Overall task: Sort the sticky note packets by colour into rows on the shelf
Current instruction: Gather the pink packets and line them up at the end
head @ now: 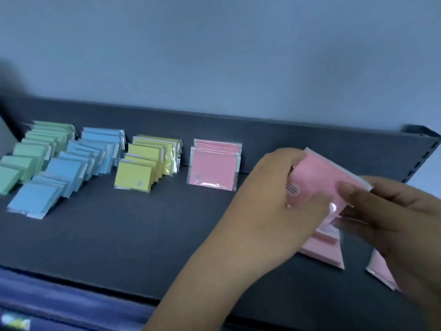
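On the dark shelf four rows lean back toward the rear lip: green packets at far left, blue packets beside them, yellow packets next, then a short pink row of only a few packets, clearly incomplete. Right of that row the left hand is closed on the near-left edge of a pink packet, held tilted above the shelf, while the right hand pinches its opposite edge with thumb and fingertips. More loose pink packets lie flat below the hands. Judgement: the packet belongs at the front of the pink row; it should be released to one hand, stood on its lower edge and leaned against the front pink packet at the same angle, edges aligned, without toppling the row. Labelling: a round printed patch on the held packet and small print on the front pink packet; neither is legible. No brand can be read.
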